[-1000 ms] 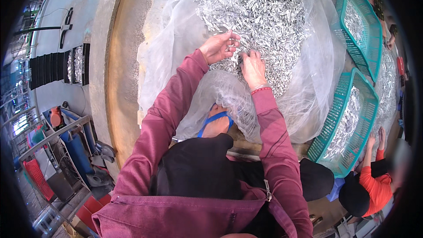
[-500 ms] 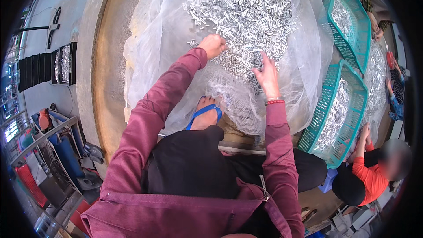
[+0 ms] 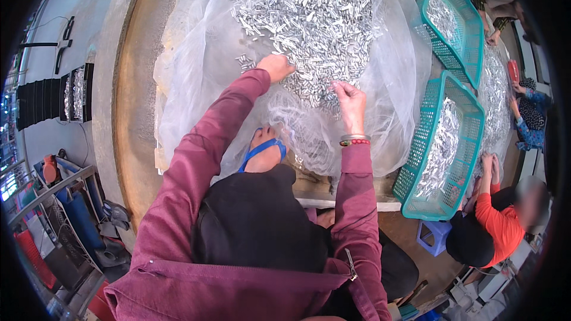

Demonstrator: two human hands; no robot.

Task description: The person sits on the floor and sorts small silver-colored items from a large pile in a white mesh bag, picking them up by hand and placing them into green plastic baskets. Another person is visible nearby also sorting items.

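A broad heap of small silvery metal pieces (image 3: 303, 9), short and rod-like, lies on a sheet of white netting (image 3: 196, 95). My left hand (image 3: 276, 68) is low at the heap's near left edge, fingers curled in; whatever they grip is hidden. Beside the heap's near right edge, my right hand (image 3: 351, 104) has thumb and forefinger pinched together over the pieces. What sits between those fingertips is too small to make out. The netting bunches up in folds between my two hands, close to my foot in a blue sandal (image 3: 264, 153).
Two teal plastic baskets (image 3: 407, 193) holding similar silvery pieces stand to the right. Beyond them, another spread of pieces (image 3: 495, 101) has co-workers' hands around it. A person in an orange top (image 3: 502, 226) sits near a blue stool (image 3: 429, 239). A raised ledge (image 3: 119, 83) runs along the left.
My right hand has gone from spread fingers to a pinch. My left hand stays curled at the heap's edge. The whole scene has shifted slightly left in view.
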